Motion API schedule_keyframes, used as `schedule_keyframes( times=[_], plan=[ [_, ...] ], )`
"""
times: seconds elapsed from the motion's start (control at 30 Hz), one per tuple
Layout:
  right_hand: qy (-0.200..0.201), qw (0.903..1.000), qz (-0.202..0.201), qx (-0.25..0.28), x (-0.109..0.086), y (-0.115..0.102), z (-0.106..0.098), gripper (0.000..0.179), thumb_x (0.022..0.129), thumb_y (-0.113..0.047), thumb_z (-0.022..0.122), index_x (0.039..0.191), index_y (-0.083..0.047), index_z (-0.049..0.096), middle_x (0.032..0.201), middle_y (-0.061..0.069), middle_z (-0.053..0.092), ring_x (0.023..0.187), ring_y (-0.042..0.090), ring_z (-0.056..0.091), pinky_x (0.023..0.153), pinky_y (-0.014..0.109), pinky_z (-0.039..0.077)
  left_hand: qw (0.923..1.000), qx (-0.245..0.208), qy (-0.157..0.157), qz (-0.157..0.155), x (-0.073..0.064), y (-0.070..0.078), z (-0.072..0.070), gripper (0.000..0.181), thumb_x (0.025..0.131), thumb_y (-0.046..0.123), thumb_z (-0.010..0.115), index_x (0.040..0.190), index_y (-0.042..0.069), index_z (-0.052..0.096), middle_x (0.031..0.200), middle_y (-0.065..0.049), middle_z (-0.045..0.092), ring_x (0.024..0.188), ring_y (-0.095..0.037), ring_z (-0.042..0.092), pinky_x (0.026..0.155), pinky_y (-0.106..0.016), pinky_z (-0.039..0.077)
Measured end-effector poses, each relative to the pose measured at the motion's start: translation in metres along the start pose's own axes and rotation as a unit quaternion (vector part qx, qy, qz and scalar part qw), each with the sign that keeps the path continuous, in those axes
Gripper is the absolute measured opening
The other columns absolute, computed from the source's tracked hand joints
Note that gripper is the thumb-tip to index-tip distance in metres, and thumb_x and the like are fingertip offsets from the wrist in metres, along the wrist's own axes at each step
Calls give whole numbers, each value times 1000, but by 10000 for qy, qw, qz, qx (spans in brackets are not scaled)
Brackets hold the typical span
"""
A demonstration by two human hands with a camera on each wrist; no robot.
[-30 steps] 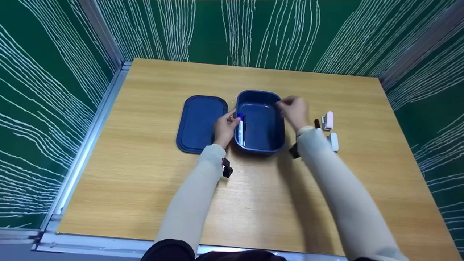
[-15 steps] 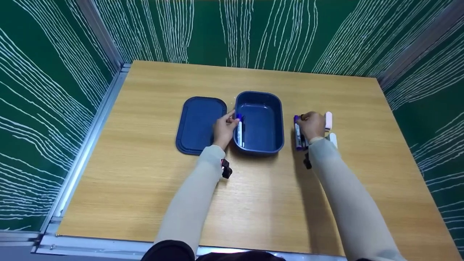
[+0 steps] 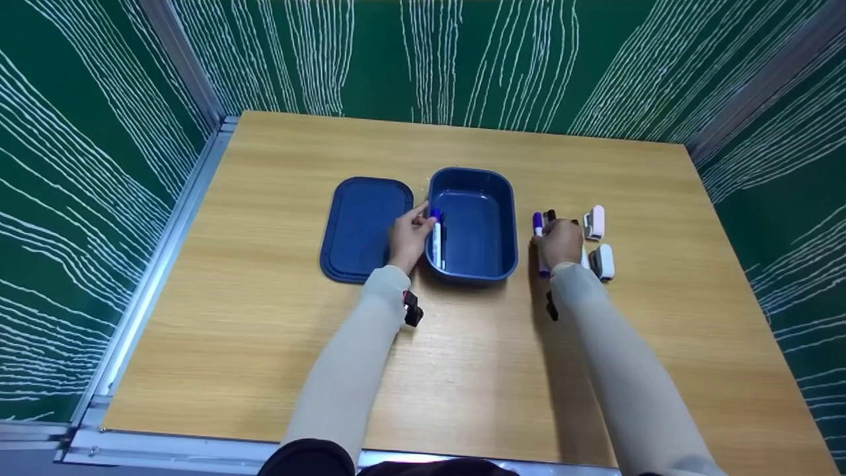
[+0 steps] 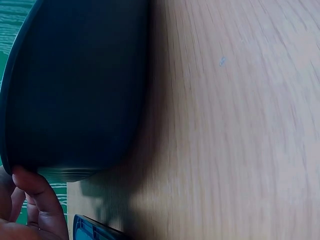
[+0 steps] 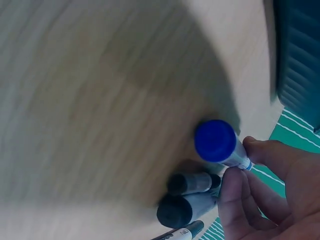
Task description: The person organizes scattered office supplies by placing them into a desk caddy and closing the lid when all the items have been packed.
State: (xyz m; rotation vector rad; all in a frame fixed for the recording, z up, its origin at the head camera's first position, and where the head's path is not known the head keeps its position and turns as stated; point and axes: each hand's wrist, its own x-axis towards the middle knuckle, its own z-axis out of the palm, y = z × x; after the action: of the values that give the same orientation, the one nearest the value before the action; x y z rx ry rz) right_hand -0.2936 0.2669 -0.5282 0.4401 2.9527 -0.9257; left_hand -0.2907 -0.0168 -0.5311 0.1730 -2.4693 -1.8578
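Observation:
A dark blue box point(image 3: 477, 238) stands uncovered on the table. My left hand point(image 3: 408, 239) grips its left rim; in the left wrist view the fingers point(image 4: 40, 195) pinch the box edge. Along the left wall inside lie a white marker point(image 3: 437, 246) with a blue-purple cap and a dark pen point(image 3: 444, 228). Right of the box, my right hand point(image 3: 560, 243) pinches a white marker point(image 5: 216, 141) with blue-purple ends between thumb and fingers. Beside it lie darker-ended markers point(image 5: 176, 210), partly hidden by the hand in the head view.
The blue lid point(image 3: 365, 228) lies flat left of the box. Two small stapler-like things, one pink point(image 3: 595, 223) and one white point(image 3: 603, 262), rest right of the right hand. Green walls point(image 3: 377, 59) with white streaks enclose the wooden table point(image 3: 251, 330).
My right hand has moved from the box's right rim to the markers on the right, then slightly left onto the blue-purple-ended one. My left hand stays on the box.

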Motion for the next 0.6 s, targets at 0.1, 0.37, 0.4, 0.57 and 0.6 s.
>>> schedule_keyframes(
  times=[0.1,0.37,0.4,0.57,0.6],
  plan=[
    [-109,9999,103,-3,1,1,0,24,92,-9,66,110,5,71,111,23,68,101,35,64,90,45,52,10000,-35,10,14,0,0,0,41,93,12,68,133,10,63,85,-2,62,80,-12,60,79,-24,50],
    [-171,9996,195,72,0,-1,-2,23,91,-8,64,109,5,71,110,23,68,101,33,63,90,45,53,10000,-81,14,27,0,1,1,41,92,11,69,133,10,63,86,-3,62,80,-12,59,78,-23,50],
    [-171,9996,192,71,-1,-1,-2,23,91,-8,64,109,5,71,110,23,68,100,33,64,89,45,53,10000,-88,9,25,0,1,1,41,92,11,69,133,10,63,86,-3,62,80,-12,59,78,-23,50],
    [-156,9997,163,16,-3,-2,-3,18,90,-9,64,100,3,73,99,20,70,88,28,63,78,40,54,9999,-163,2,34,0,0,1,41,92,10,68,133,9,62,87,-4,61,81,-13,59,79,-24,51],
    [-135,9998,142,-6,-3,-2,-3,16,90,-9,65,97,3,74,96,18,70,84,26,63,74,38,53,9999,-167,4,41,0,0,1,41,92,9,68,133,9,62,87,-4,61,82,-13,60,79,-24,51]
  ],
)
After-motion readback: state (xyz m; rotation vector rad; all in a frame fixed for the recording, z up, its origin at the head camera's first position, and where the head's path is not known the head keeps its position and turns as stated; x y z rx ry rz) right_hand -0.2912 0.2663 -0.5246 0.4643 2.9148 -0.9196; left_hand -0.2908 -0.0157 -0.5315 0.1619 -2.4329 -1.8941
